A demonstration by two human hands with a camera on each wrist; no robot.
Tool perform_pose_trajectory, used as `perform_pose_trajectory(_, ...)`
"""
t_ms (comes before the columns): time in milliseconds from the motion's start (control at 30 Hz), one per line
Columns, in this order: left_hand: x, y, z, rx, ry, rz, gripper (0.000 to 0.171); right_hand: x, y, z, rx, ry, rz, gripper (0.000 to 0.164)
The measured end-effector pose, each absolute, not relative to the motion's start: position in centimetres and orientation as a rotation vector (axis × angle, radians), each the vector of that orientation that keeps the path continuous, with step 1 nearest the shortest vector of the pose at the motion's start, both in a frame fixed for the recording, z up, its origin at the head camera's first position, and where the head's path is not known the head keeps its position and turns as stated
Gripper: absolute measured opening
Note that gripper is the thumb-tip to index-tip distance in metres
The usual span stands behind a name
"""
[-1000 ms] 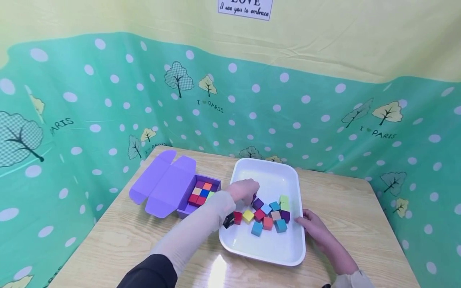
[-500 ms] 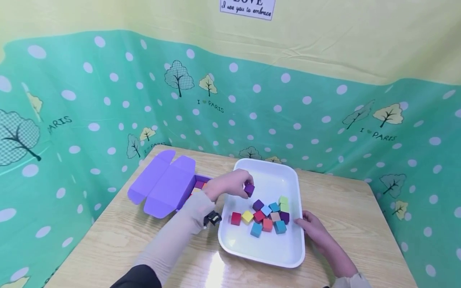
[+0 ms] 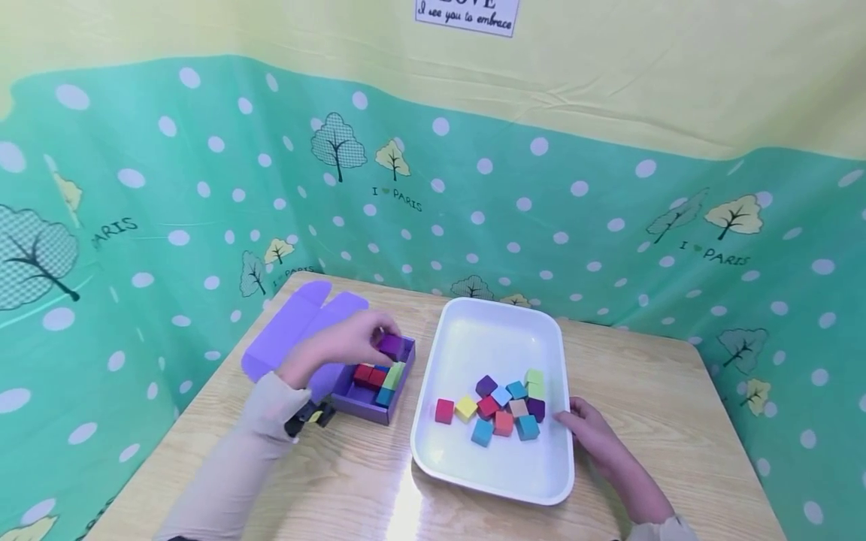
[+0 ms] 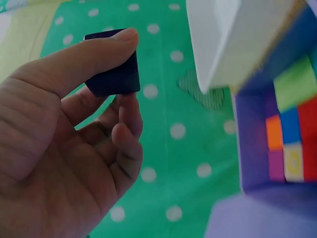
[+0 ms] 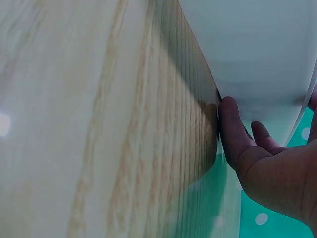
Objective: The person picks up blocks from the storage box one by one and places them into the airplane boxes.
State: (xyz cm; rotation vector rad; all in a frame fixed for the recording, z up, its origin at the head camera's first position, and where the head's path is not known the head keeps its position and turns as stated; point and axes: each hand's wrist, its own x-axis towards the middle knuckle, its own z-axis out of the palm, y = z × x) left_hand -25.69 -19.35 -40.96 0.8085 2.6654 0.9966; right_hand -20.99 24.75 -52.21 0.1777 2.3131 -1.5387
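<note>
My left hand (image 3: 346, 342) pinches a dark purple cube (image 4: 116, 77) between thumb and fingers, over the far end of the open purple box (image 3: 358, 408). Inside that box lie red cubes (image 3: 368, 376), a light green block (image 3: 394, 374) and a teal cube (image 3: 385, 397); the hand hides some of the rest. In the left wrist view an orange cube (image 4: 274, 133) and a blue cube (image 4: 290, 128) also show there. My right hand (image 3: 601, 436) holds the right rim of the white tray (image 3: 494, 330), thumb over the edge and fingers against the outer wall (image 5: 257, 59).
Several loose cubes of mixed colours lie in the tray's near half, among them a yellow cube (image 3: 466, 408) and an orange-red cube (image 3: 503, 423). The box's lid (image 3: 277, 338) is folded back to the left. A dotted green cloth (image 3: 575, 225) hangs behind the wooden table (image 3: 649, 376).
My left hand has lifted the purple cube from the tray and carried it left to over the purple box. My right hand stays at the tray's rim.
</note>
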Motion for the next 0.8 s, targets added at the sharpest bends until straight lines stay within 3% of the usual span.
perform_pose_trajectory(300, -25.1, -23.1, -42.5, 0.765, 2.718, 0.956, 0.037, -21.1, 24.7, -52.3, 0.184, 2.315, -1.534, 0.064)
perform_pose_trajectory(800, -24.4, -24.2, -46.3, 0.677, 2.700, 0.913, 0.035, -21.1, 24.6, -52.5, 0.182, 2.305, -1.545, 0.066)
